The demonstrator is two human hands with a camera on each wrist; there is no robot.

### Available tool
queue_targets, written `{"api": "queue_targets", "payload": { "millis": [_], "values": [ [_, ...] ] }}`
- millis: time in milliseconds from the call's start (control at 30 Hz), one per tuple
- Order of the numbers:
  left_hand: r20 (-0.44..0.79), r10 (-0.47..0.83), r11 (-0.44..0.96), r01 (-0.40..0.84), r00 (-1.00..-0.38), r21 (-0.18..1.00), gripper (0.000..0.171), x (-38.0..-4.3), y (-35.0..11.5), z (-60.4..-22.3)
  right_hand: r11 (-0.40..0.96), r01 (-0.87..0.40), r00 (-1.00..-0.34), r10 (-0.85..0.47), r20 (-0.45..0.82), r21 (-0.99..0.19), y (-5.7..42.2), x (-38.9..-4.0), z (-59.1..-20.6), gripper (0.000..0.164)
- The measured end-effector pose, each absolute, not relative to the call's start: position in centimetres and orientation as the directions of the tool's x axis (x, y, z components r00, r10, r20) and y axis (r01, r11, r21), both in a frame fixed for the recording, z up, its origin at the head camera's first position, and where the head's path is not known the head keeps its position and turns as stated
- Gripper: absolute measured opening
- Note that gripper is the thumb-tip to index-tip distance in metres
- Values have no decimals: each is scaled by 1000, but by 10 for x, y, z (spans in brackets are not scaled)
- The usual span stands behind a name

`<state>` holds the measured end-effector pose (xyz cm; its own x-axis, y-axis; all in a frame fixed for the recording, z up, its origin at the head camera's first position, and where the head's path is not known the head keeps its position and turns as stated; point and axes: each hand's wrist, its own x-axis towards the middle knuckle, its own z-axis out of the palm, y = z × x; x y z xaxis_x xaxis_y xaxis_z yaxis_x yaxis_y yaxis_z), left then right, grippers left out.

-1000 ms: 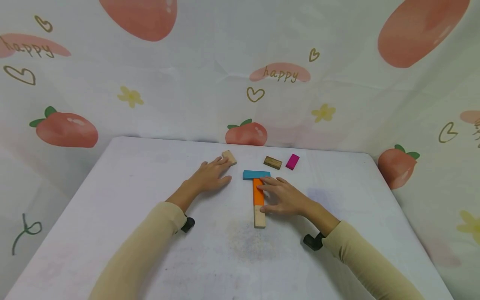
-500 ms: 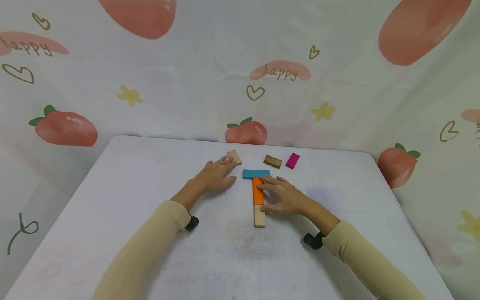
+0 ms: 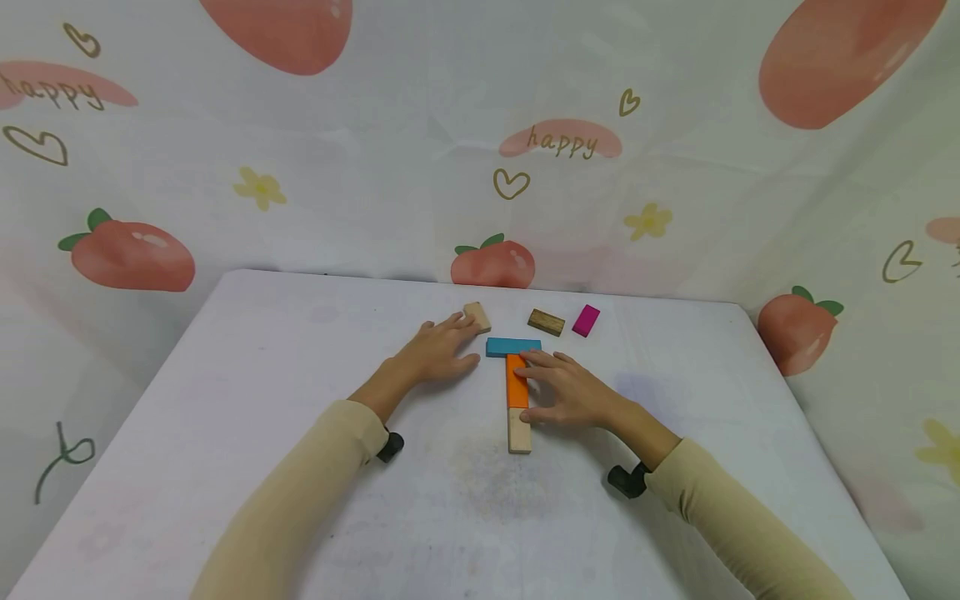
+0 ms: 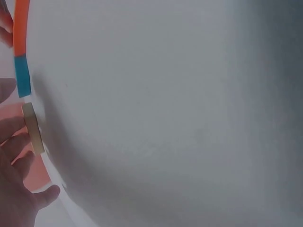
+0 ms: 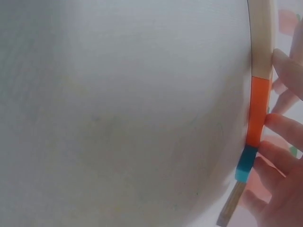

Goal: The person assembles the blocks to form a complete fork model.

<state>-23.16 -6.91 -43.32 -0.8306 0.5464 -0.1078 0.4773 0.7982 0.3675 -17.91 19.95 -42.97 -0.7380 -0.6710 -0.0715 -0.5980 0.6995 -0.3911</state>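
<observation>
A T stands built: blue block [image 3: 513, 347] across orange block [image 3: 516, 381]. Right hand [image 3: 572, 392] rests on it, fingers relaxed. Left hand's [image 3: 435, 353] straight fingers touch the light block [image 3: 477, 316], up-left of blue, probably unplaced.

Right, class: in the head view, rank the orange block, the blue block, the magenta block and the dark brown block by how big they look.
1. Blue block and orange block: about alike; fingers cover part of the orange.
2. Dark brown block and magenta block: too close to rank, and farther from the camera.
</observation>
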Motion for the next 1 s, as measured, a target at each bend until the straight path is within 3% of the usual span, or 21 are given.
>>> {"api": "queue_targets", "payload": {
  "millis": [1000],
  "values": [
    [-129,590,785,528,-797,325,60,-228,-62,-431,700,-589,-743,-666,-71,-403,200,-177,-428,71]
  ]
}}
